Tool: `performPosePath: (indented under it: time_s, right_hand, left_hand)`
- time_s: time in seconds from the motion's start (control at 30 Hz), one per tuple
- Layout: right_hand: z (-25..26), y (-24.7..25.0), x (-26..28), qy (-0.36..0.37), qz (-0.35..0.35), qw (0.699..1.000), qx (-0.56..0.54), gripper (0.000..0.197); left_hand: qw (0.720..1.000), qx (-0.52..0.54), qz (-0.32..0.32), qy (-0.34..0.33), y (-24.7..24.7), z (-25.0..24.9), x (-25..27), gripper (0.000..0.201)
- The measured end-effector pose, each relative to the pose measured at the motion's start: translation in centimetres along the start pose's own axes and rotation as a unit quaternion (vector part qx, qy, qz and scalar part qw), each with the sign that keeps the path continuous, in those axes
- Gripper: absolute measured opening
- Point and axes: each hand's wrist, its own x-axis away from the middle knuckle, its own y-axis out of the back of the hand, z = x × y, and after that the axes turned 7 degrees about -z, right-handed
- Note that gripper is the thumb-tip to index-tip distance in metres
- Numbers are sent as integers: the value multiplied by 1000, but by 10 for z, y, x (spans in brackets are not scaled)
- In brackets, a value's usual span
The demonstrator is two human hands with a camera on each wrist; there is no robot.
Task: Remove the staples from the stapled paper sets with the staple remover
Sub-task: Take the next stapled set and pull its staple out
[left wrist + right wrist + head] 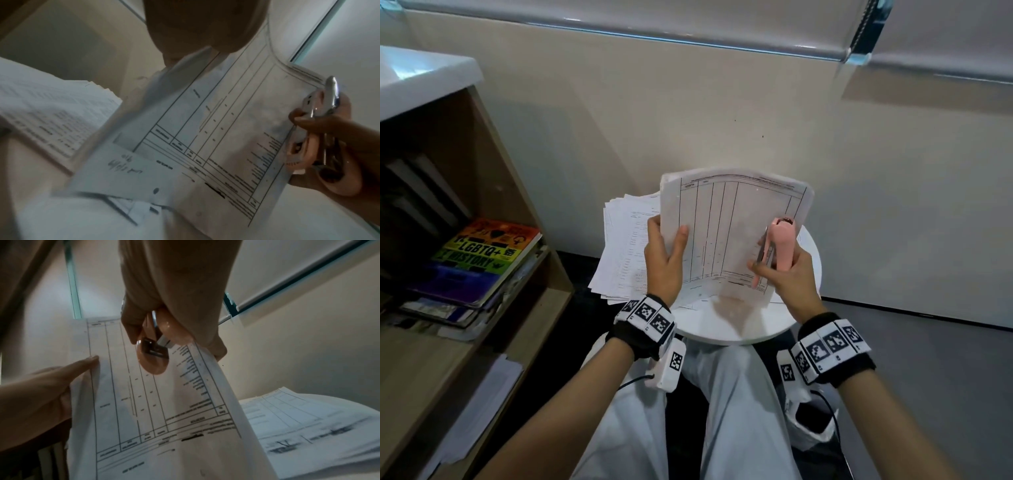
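I hold a stapled paper set, printed with a ruled table, upright above the round white table. My left hand grips its left edge, thumb on the front. My right hand grips a pink staple remover and also pinches the set's right edge. In the right wrist view the staple remover lies against the paper set, metal jaws toward the sheet, with my left hand at the far edge. The left wrist view shows the paper set and the staple remover in my right hand.
A loose stack of papers lies on the table's left side, overhanging its edge. A wooden shelf unit with books stands at the left. A beige wall is close behind the table. My legs are under the table's near rim.
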Motion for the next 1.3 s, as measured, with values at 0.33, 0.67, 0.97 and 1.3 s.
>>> performPosePath:
  time_s: [0.33, 0.67, 0.97, 1.3]
  right_hand:
    - [-7, -4, -5, -36, -9, 999, -3, 51]
    - [7, 2, -23, -36, -17, 999, 21, 27]
    - [24, 6, -24, -17, -146, 989, -13, 65]
    - [164, -47, -59, 26, -192, 926, -323, 5]
  left_hand:
    - [999, 9, 29, 41, -1, 24, -8, 27]
    - [995, -43, 83, 21, -6, 2, -37, 32]
    - [997, -29, 73, 14, -4, -8, -21, 27]
    - [991, -3, 118, 58, 0, -13, 3, 30]
